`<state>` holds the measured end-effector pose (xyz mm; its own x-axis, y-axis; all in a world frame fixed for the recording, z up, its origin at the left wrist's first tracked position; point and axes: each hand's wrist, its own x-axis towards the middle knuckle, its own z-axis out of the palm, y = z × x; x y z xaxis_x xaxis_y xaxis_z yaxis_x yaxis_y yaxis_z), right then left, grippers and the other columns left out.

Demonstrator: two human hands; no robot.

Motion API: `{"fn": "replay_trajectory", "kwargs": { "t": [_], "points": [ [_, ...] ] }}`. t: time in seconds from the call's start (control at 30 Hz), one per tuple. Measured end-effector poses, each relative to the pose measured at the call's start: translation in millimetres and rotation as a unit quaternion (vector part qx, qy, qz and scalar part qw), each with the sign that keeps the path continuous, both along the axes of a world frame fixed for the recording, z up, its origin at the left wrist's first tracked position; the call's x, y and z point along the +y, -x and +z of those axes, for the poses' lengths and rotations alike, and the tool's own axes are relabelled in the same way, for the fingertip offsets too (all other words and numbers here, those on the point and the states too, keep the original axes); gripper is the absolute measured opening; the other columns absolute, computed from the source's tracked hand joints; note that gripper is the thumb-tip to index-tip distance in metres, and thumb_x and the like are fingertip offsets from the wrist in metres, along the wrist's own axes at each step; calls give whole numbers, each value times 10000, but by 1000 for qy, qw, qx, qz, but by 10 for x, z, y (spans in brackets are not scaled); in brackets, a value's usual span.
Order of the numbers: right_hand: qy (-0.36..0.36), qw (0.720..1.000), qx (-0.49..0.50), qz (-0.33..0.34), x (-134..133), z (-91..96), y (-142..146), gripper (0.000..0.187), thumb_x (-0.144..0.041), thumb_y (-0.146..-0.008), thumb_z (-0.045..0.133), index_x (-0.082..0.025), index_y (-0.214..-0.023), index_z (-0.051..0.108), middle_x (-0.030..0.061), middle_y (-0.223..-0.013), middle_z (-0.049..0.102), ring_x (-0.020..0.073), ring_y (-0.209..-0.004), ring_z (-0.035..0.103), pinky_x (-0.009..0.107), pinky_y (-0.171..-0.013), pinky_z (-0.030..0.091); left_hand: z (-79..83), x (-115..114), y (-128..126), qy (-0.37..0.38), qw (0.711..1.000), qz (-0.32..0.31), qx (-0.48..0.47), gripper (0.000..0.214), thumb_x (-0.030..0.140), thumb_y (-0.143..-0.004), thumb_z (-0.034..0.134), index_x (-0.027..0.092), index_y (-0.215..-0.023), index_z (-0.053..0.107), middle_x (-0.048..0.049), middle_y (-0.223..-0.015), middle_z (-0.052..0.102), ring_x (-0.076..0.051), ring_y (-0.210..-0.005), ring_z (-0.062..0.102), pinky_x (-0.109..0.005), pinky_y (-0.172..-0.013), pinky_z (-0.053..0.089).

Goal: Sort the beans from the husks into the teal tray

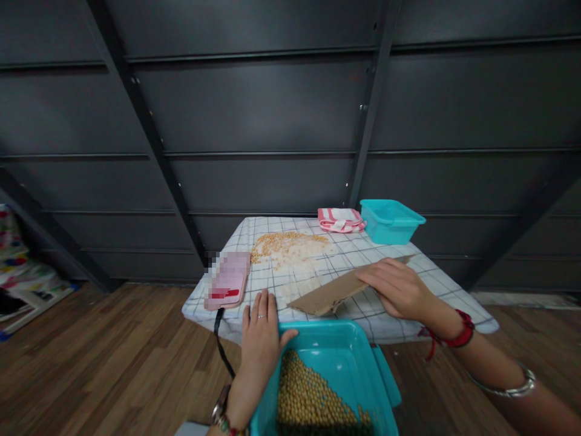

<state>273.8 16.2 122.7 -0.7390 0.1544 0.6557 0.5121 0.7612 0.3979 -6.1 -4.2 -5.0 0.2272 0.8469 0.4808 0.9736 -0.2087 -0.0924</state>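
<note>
My right hand point(394, 284) grips a piece of brown cardboard point(329, 295), slanted across the near part of the table with its lower edge by the cloth. My left hand point(262, 330) lies with fingers stretched onto the table edge, its thumb over the rim of a turquoise tub point(338, 357). Yellow soybeans point(308, 393) fill the left and near side of that tub, which sits at the table's front edge. Farther back on the checked tablecloth point(276, 284), more beans point(285, 243) lie spread out, with pale powdery bits point(299, 260) beside them.
A pink phone point(229, 278) lies at the table's left edge, a black strap point(221, 345) hanging below it. A folded pink-and-white cloth point(340, 220) and a second turquoise tub point(391, 223) stand at the back right. Behind rises a dark panelled wall point(254, 109).
</note>
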Motion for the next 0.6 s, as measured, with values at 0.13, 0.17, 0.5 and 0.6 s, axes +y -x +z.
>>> {"fn": "replay_trajectory", "kwargs": {
  "t": [0.13,0.17,0.5,0.6],
  "points": [
    [0,1000,-2,1,-49,3,-26,407,-15,-747,342,-144,-1105,488,72,-800,651,175,-759,596,338,-655,480,-21,19,10,-2,1000,-2,-7,780,639,-732,395,98,-1293,382,-219,-1332,429,-332,-1223,385,-514,-950,356],
    [0,1000,-4,1,-58,5,-34,416,-14,-745,340,-146,-1112,486,70,-805,652,174,-759,595,341,-661,481,-24,22,13,0,1000,-2,-7,778,638,-734,391,98,-1294,381,-218,-1332,429,-332,-1223,386,-514,-950,356],
    [2,1000,18,-10,-5,7,-88,429,-2,-726,355,-152,-1106,484,70,-785,632,174,-740,582,332,-646,485,-36,13,21,-6,1000,-1,-2,727,603,-755,395,109,-1289,389,-206,-1326,443,-321,-1227,386,-506,-953,354],
    [4,1000,7,-8,-26,4,-94,401,0,-722,362,-129,-1079,491,83,-784,633,179,-741,578,332,-643,485,-32,12,18,-8,1000,-1,-3,716,592,-763,393,102,-1284,395,-208,-1324,445,-317,-1226,389,-504,-957,355]
  ]
}}
